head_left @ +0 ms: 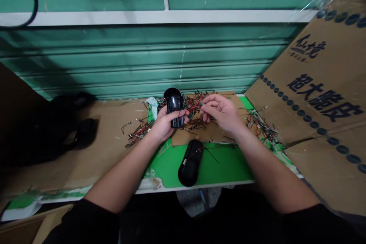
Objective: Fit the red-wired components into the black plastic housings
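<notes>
My left hand (166,124) is wrapped round a glossy black plastic housing (174,103), held upright over the bench, its thumb across the lower part. Thin red and black wires run from the housing toward my right hand (219,110), which pinches their far end between thumb and fingertips. What sits at the wire's end is too small to make out. Below both hands, a second black housing (190,164) lies on the green mat, a red and black wire across it. Behind my hands spreads a tangle of wired small parts (197,101) on a cardboard sheet (183,137).
More wired parts lie in piles at the left (140,131) and at the right (264,129). Black housings (85,133) are heaped on cardboard at far left. A tall printed carton (323,91) borders the right side, and a green slatted wall (128,53) closes off the back.
</notes>
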The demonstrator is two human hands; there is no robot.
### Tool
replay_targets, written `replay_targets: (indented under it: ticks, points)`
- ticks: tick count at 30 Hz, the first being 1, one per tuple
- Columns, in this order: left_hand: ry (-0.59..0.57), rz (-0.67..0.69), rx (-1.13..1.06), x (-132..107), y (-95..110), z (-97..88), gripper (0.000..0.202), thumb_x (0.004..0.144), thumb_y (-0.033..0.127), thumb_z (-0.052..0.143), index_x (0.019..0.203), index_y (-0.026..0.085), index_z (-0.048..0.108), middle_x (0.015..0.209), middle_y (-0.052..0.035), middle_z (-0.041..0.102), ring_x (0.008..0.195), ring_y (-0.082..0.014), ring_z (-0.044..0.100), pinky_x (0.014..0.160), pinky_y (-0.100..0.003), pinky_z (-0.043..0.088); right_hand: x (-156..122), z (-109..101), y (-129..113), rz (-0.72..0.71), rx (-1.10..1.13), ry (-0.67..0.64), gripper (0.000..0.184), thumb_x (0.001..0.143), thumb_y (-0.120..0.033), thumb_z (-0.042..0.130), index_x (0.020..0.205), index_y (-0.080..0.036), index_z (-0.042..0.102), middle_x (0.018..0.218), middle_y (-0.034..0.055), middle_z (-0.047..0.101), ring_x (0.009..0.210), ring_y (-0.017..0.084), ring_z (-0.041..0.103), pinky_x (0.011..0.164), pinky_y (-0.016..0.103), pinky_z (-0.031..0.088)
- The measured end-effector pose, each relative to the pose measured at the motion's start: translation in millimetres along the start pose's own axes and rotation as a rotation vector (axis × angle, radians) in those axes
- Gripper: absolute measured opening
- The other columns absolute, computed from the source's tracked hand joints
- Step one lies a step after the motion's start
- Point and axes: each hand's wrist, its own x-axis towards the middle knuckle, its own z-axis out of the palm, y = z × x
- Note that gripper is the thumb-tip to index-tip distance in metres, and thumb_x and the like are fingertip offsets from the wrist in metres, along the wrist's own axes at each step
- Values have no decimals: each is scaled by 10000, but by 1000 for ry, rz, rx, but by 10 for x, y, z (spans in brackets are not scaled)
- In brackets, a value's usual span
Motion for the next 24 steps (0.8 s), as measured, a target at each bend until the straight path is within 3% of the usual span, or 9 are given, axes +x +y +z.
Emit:
replay_targets:
  ticks: [3, 7, 10, 18, 24]
  points:
    - [47, -3, 20, 3, 21, 11, 318, 722, 233, 855, 930, 100, 655, 891, -102, 750, 699, -177, 713, 670, -306, 587, -29, -1, -43, -29, -17, 16, 346, 810, -459, 854, 982, -180, 744, 732, 11, 709, 571, 103, 629, 526, 245, 497]
    - [96, -14, 25, -7, 45, 56, 355, 756, 288, 836, 987, 115, 630, 894, -99, 747, 703, -177, 710, 665, -305, 589, -95, 14, -95, 17, -15, -103, 354, 820, -435, 852, 1063, -185, 792, 737, 14, 714, 617, 107, 638, 593, 257, 521]
    - [36, -51, -7, -42, 35, 107, 388, 783, 346, 830, 1015, 121, 615, 888, -97, 740, 693, -183, 706, 651, -314, 587, -115, 37, -92, 41, -24, -173, 364, 840, -432, 836, 1104, -186, 791, 735, 14, 715, 634, 116, 644, 598, 262, 516]
    - [-62, -84, 43, -128, -55, 189, 432, 760, 296, 872, 1059, 129, 609, 849, -75, 734, 639, -190, 705, 632, -326, 573, -65, 117, 27, -15, -4, -70, 329, 820, -467, 850, 984, -195, 766, 790, 34, 756, 695, 143, 695, 676, 306, 592]
    - [-141, -46, 85, -127, -111, 194, 428, 741, 280, 902, 1033, 135, 624, 847, -65, 726, 646, -170, 689, 622, -301, 552, -75, 170, 38, -31, 57, -47, 332, 800, -426, 876, 998, -188, 756, 699, 10, 727, 591, 134, 675, 576, 285, 567]
